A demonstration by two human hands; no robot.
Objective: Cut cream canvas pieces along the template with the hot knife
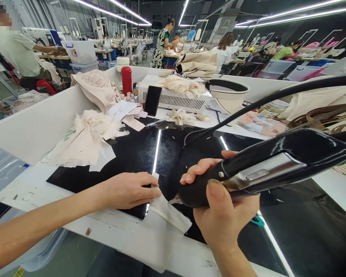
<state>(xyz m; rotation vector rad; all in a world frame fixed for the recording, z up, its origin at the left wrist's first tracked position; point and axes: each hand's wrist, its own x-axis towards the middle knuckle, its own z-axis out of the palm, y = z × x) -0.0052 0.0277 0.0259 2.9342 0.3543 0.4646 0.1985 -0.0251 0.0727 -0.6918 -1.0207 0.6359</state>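
My right hand (223, 215) is wrapped round a black corded handheld cutter (253, 169) with a silver lever along its side. The thumb rests by the lever, and the tool's small metal tip points left, close to a pale fabric piece (173, 215). My left hand (132, 190) has its fingers together on that fabric, gripping it against the table edge. Under the fabric's lower end hangs a thin whitish sheet (155, 242). Both lie partly over the glossy black board (138, 150) and partly over the white table edge (103, 227). Whether tip and fabric touch, I cannot tell.
Crumpled beige fabric scraps (86, 138) lie at the left. Behind stand a phone (152, 100), a white vented box (173, 100) and a red bottle (126, 80). The tool's black cable (265, 98) arches overhead. Teal thread snips (258, 220) lie right. People work beyond.
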